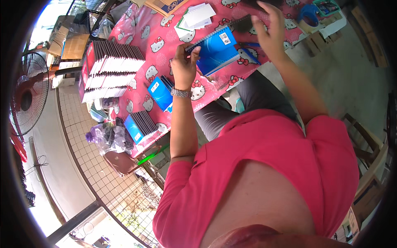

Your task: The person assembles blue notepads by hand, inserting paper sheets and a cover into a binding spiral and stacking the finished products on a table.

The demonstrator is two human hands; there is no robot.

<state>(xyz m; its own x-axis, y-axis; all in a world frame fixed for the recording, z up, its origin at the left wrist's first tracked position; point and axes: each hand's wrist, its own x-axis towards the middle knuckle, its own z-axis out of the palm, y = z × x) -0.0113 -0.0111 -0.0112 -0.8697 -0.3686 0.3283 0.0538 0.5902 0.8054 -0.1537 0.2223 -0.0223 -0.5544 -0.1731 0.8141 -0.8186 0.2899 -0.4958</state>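
Blue spiral notebook (218, 51): one, in the left hand (185, 65), over the pink tablecloth (165, 31)
Left grip: thumb and fingers pinching one spiral end
Right hand (271, 35): raised, fingers parted, apart from the notebook
Blue notebook stacks (159, 93): two, beside the left forearm
Dark-spined notebooks (118, 51): three rows

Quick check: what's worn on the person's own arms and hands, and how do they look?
The left hand has a silvery link band at the wrist; the right hand has none. Both are ungloved. The sleeves are short, pinkish red, leaving the forearms bare.
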